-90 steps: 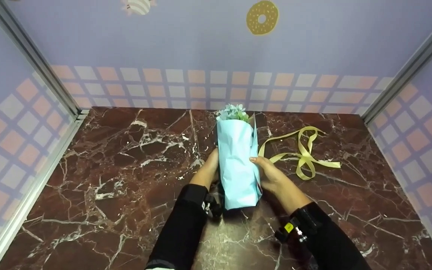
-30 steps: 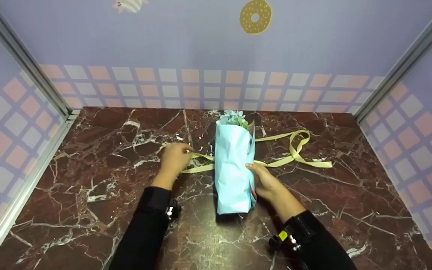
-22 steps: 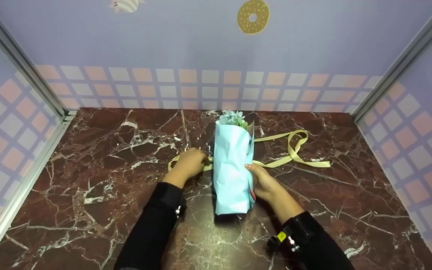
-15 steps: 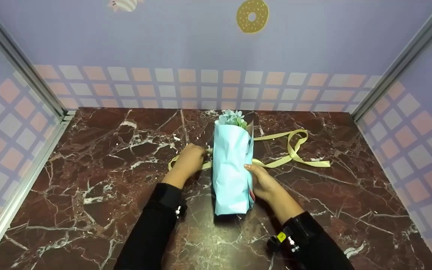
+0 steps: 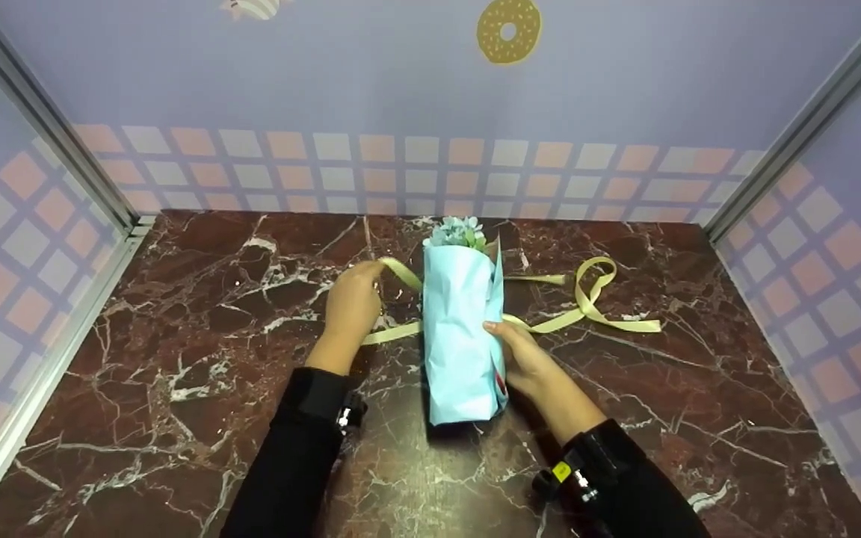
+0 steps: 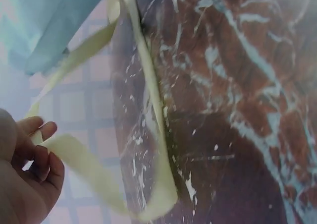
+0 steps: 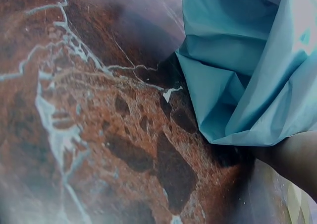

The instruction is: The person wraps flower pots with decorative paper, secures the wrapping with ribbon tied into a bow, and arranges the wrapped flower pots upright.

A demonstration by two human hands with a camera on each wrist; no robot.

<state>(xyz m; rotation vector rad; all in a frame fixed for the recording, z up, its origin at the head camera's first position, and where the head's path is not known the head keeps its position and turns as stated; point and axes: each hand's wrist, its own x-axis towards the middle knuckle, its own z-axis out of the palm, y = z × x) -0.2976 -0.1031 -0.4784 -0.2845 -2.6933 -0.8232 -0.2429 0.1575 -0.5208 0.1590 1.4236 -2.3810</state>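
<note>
A bouquet [image 5: 460, 336] wrapped in light blue paper lies mid-table in the head view, pale blue flowers [image 5: 457, 233] and green leaves at its far end. My left hand [image 5: 353, 306], left of it, pinches a yellow ribbon [image 5: 400, 273]; the left wrist view shows thumb and fingers on the ribbon [image 6: 89, 169], which hangs in a loop. The ribbon passes beneath the bouquet and comes out on both sides. My right hand [image 5: 531, 362] grips the bouquet's right side, thumb on top and other fingers hidden. In the right wrist view, folded blue paper [image 7: 237, 75] covers most of that hand.
Everything lies on a dark red marbled table [image 5: 176, 418] with small white specks. A lilac wall [image 5: 326, 82] with pink and white squares closes the back; side panels stand left and right. The ribbon's free part [image 5: 591, 306] curls on the table at right.
My left hand has left the bouquet's side and drawn the ribbon out leftward, most recently lifting a strand. The upper ribbon strand on the right has grown shorter. My right hand still holds the bouquet.
</note>
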